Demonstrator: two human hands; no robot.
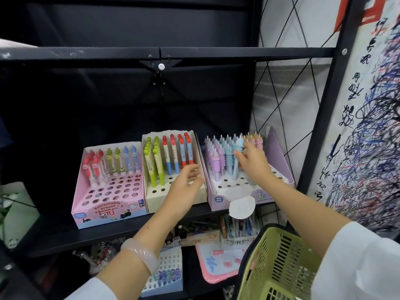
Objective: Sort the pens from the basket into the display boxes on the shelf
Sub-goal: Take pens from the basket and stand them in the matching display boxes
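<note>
Light-blue pen (235,167) is the one in play: right hand (253,163) pinches its upper barrel in the lavender display box (249,191), far right on the shelf (54,237). Tip looks at or in a hole, can't tell if seated. Step: placing this pen. Next, probably: push it home upright without knocking the neighbours, let go, back to the green basket (279,263) on the right forearm. Basket contents not visible from here.

Left hand (184,185) hovers over the cream box (173,193), fingers loose, holding nothing.

Boxes:
- Lavender: purple, blue and yellow/pink pens in the back rows, front holes free.
- Cream: green, blue and red pens at the back.
- Pink box (108,202), left: red, green and blue items along the back, most holes empty.
</note>
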